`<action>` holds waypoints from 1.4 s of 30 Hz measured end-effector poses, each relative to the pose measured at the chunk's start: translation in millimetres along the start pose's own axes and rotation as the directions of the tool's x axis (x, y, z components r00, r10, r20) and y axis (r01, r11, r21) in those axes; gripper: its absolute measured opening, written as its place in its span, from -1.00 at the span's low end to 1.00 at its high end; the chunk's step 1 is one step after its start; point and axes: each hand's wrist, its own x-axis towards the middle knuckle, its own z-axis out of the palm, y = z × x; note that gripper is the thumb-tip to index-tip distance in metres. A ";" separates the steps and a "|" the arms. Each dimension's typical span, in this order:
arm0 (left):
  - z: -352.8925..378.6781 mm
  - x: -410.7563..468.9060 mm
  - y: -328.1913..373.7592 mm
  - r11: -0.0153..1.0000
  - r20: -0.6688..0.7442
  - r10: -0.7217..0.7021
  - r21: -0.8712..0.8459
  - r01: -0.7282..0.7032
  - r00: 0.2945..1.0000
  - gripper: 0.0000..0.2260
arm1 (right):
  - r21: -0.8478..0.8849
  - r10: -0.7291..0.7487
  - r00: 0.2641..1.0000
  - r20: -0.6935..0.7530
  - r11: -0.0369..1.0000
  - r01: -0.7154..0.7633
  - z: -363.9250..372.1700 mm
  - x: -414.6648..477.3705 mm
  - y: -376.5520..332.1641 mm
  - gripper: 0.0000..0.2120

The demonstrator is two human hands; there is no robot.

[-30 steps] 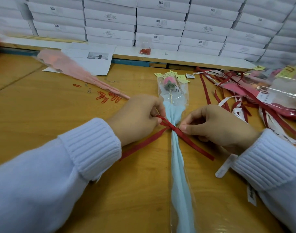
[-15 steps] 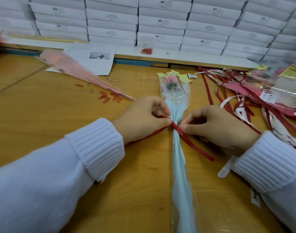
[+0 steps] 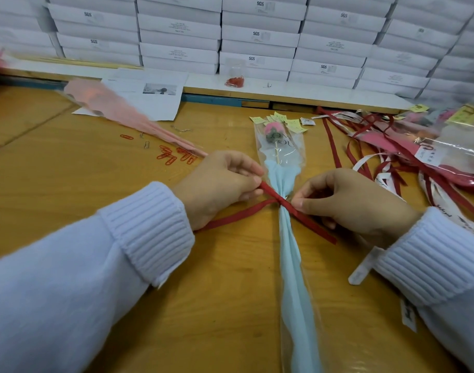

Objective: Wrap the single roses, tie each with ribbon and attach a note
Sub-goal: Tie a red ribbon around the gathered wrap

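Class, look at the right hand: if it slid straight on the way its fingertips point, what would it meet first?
Probably the red ribbon where it crosses the blue-wrapped rose, just ahead of the right hand; the left hand lies beyond.

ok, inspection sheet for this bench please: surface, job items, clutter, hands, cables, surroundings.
Surface: wooden table, yellowish top.
Job's things: wrapped rose in a clear and pale blue sleeve lies lengthwise, bloom at the far end; red ribbon crossed round its neck, tails trailing both ways; yellow notes lie by the bloom.
Clutter: red paper clips and pink sleeves on the left; printed sheet behind them; loose ribbons piled on the right.
Grippers: left hand pinches the ribbon left of the crossing; right hand pinches it on the right.
Cables: nothing seen.
Surroundings: white boxes stacked behind the table.
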 end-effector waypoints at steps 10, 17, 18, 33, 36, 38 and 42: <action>5.3 4.2 -2.3 0.973 -0.009 0.025 0.230 -0.022 1.000 -0.90 | 0.233 -0.004 1.000 -0.011 0.972 0.006 2.9 2.2 4.1 -0.96; 6.6 5.1 -5.5 0.759 0.041 0.198 0.625 -0.180 0.979 -0.83 | 0.050 -0.034 0.999 -0.007 0.998 0.034 3.3 0.6 1.5 -0.84; 6.6 5.1 -4.4 0.741 0.051 0.192 0.647 -0.179 0.980 -0.83 | 0.022 -0.040 0.999 0.001 0.999 0.040 3.0 0.6 0.9 -0.86; 4.6 5.0 0.6 0.684 0.168 0.133 0.698 -0.213 0.977 -0.85 | 0.391 0.037 0.999 -0.028 0.920 -0.023 1.9 3.8 5.8 -0.94; 3.9 6.6 0.0 0.669 0.188 0.127 0.708 -0.224 0.974 -0.83 | 0.446 0.030 0.999 -0.046 0.895 -0.006 4.3 3.9 4.3 -0.93; 3.7 7.3 -0.1 0.667 0.197 0.126 0.709 -0.230 0.972 -0.83 | 0.501 0.003 0.999 -0.045 0.865 0.020 6.3 2.8 1.8 -0.97; 4.3 7.8 -0.7 0.651 0.257 0.136 0.705 -0.282 0.957 -0.82 | 0.530 -0.017 0.998 -0.066 0.846 0.050 7.5 1.3 -0.9 -0.88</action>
